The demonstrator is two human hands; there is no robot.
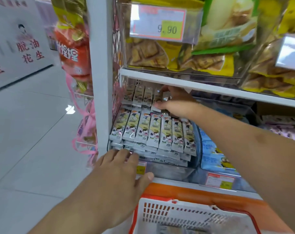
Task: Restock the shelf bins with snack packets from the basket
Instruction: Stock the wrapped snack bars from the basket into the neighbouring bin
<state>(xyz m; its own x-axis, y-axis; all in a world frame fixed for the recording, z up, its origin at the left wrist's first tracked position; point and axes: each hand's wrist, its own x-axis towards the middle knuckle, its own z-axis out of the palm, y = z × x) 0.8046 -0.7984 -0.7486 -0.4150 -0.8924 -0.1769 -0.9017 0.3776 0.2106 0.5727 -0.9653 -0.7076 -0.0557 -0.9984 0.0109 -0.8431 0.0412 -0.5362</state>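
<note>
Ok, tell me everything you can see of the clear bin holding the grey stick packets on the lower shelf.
The clear bin looks like transparent plastic with a rounded front wall, sitting at the left end of the lower shelf beside the white upright. It is filled with slim grey-and-yellow stick packets, stacked flat in layers in a front row and a back row. A price label hangs on its front. The left hand rests open against the front rim; the right hand has its grip on a packet in the back row.
</note>
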